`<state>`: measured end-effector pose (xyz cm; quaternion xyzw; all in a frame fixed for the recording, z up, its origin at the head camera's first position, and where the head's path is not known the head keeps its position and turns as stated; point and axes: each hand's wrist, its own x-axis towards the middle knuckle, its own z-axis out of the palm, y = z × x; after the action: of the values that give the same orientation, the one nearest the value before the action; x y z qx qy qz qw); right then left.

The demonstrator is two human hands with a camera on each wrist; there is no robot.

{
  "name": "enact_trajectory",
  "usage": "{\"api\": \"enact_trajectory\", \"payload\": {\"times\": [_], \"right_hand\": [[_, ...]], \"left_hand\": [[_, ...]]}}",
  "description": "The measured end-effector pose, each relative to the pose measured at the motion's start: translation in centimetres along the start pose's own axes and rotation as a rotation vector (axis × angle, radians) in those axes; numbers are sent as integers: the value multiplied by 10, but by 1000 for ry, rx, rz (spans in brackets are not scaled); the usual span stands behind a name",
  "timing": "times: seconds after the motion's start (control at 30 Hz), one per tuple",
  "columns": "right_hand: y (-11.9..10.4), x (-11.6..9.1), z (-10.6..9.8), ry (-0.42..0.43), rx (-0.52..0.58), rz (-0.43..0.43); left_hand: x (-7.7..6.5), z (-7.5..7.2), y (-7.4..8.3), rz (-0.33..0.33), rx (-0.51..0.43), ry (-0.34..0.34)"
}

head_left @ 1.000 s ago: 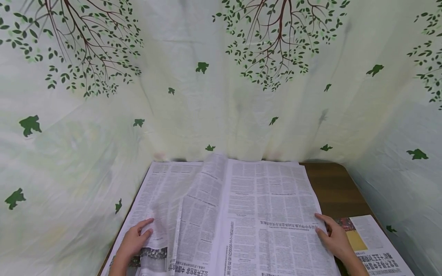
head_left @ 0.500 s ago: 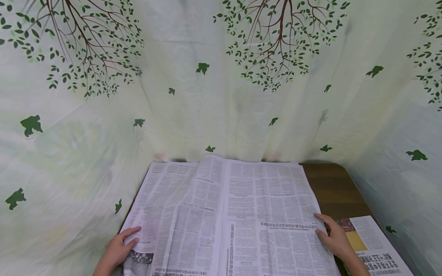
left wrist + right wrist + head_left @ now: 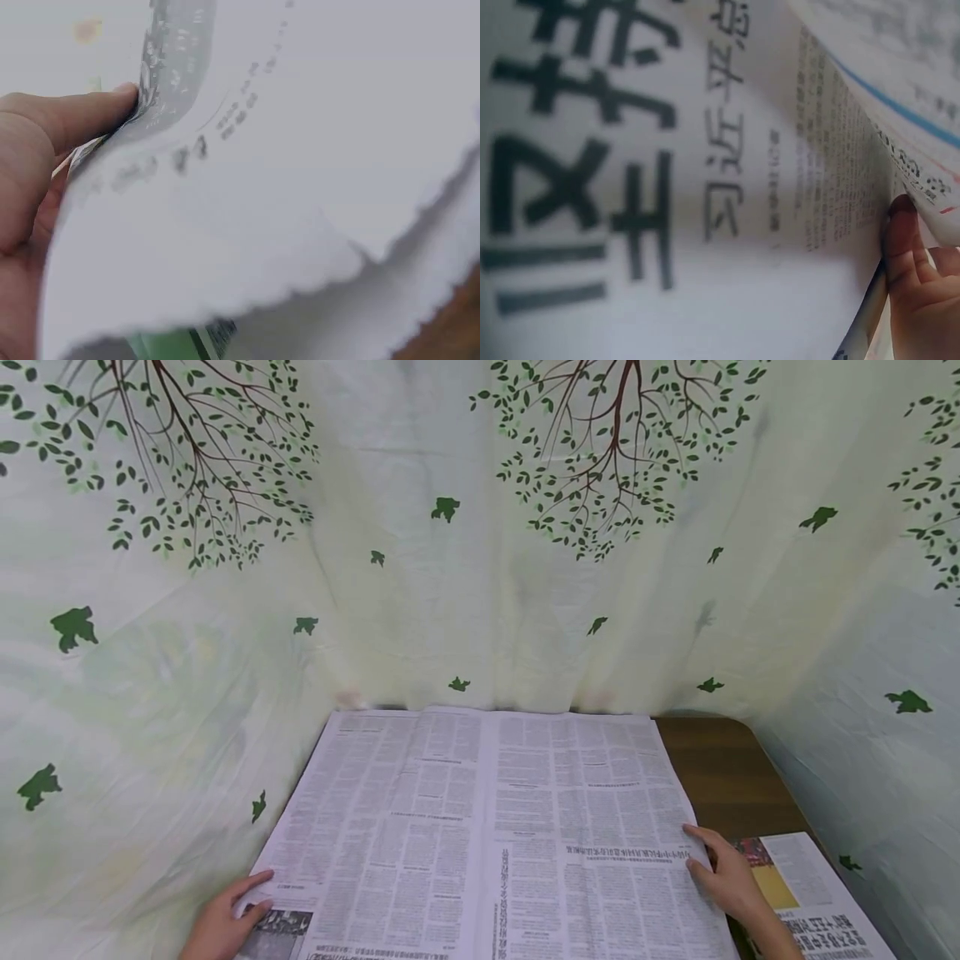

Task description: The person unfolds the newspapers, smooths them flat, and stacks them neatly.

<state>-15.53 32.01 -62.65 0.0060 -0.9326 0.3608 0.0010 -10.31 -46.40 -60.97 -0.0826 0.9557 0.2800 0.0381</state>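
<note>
Spreading from the tabletop's [image 3: 723, 772] left edge across most of its width, an open newspaper [image 3: 581, 793] reaches the far edge. The left hand [image 3: 223, 920] pinches its left margin between thumb and fingers, beside a dark photo [image 3: 281, 933]; the right hand [image 3: 727, 878] pinches the right margin likewise. Along the tabletop's right edge lies another paper [image 3: 813, 872], partly behind that hand.
</note>
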Motion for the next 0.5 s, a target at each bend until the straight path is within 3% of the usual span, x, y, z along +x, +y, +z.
{"api": "enact_trajectory", "payload": {"times": [0.17, 0.5], "right_hand": [[-6, 1, 0, -4, -16, 6], [-8, 3, 3, -2, -27, 4]], "left_hand": [[1, -4, -1, -90, -3, -34], [0, -1, 4, -182, 23, -35]]}}
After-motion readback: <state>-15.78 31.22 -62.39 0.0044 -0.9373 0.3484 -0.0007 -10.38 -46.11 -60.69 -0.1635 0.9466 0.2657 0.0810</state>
